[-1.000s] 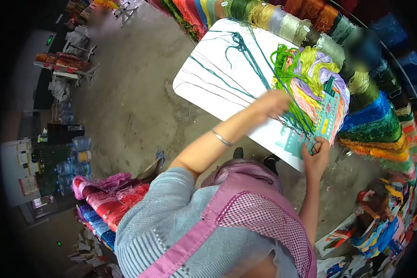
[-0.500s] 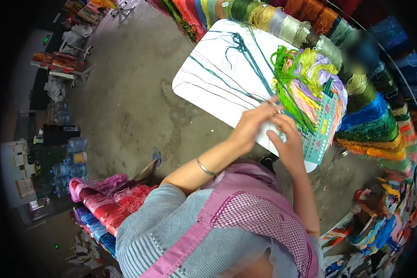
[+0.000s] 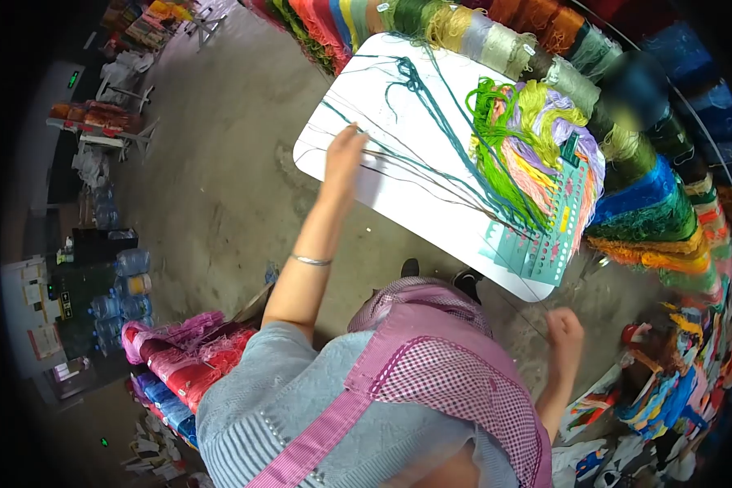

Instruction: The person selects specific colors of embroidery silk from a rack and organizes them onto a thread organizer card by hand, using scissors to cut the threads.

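My left hand [image 3: 346, 156] is over the left part of a white board [image 3: 431, 211], its fingers closed on thread where dark strands run under and beside them. Past the board's near right corner, my right hand [image 3: 564, 332] is closed on a thin dark thread [image 3: 527, 319] that leads back toward the board. Teal and dark threads [image 3: 443, 106] lie stretched across the board. Bright green, yellow, lilac and peach skeins [image 3: 529, 134] are heaped at its right, beside a green card with punched holes [image 3: 563, 228].
Racks of coloured yarn [image 3: 504, 49] curve around the far and right sides. Pink and red yarn [image 3: 191, 358] hangs behind at left. Large water bottles [image 3: 130, 285] stand along the left wall. Loose yarn bundles [image 3: 675, 382] lie at the lower right.
My hands were together over the board's near edge. They have parted, the left outward to the board's left side, the right down past its near right corner.
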### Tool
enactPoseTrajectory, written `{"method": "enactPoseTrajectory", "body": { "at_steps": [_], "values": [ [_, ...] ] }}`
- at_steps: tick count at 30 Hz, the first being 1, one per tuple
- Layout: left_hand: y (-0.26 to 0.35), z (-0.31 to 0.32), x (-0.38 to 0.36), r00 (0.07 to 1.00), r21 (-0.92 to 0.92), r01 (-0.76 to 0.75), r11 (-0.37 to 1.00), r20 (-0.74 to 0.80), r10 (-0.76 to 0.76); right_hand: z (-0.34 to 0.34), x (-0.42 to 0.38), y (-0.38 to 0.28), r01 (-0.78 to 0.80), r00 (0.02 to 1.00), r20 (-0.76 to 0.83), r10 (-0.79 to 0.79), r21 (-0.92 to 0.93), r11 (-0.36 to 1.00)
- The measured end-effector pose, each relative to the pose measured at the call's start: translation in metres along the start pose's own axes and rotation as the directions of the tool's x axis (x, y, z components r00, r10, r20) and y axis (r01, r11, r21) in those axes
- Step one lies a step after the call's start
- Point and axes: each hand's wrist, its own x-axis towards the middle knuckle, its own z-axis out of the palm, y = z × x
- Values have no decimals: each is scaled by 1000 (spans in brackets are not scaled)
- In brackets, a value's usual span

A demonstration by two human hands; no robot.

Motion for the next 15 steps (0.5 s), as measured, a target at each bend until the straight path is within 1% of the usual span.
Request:
{"method": "enactPoseTrajectory", "body": {
  "at_steps": [1,2,3,4,5,6,8,9,10,11,12,13,14,15],
  "values": [
    [-5,-18,10,997,5,-58,998,-41,58,-21,-8,16,80,984,-158,-84,-34,996],
    [-3,-34,15,994,94,-101,990,-37,104,-47,-15,36,150,937,-307,-168,-83,985],
    [-1,-45,18,995,98,-98,990,-28,101,-85,-16,65,219,836,-468,-286,-194,956],
    [5,-53,19,954,537,-186,823,-100,281,-129,-18,96,259,695,-595,-403,-315,913],
    [10,-54,18,880,863,-177,474,-78,469,-170,-29,113,139,609,-750,-259,-221,965],
    [13,-49,17,882,861,-185,473,-67,466,-211,-40,132,247,596,-780,-191,-49,968],
    [18,-28,14,789,819,-402,410,83,608,-187,-35,78,532,369,-898,-241,-8,847],
    [25,-11,6,782,751,-498,434,172,599,-183,-33,74,546,419,-798,-434,-161,822],
    [28,14,-4,843,537,-519,665,194,502,-200,-23,89,420,497,-753,-432,-227,879],
    [23,35,-13,865,342,-489,803,312,394,-153,-20,44,249,495,-752,-436,-358,900],
    [19,55,-24,846,146,-396,907,442,298,-121,-7,25,197,416,-576,-703,-698,688],
    [26,78,-49,815,87,-222,971,563,136,-84,4,5,322,493,-653,-574,-476,818],
    [28,97,-68,751,77,-109,991,660,31,-74,21,12,322,571,-628,-528,-421,848],
    [27,113,-84,668,85,-1,996,741,-62,-49,31,7,343,621,-617,-484,-342,875]
  ]
}}
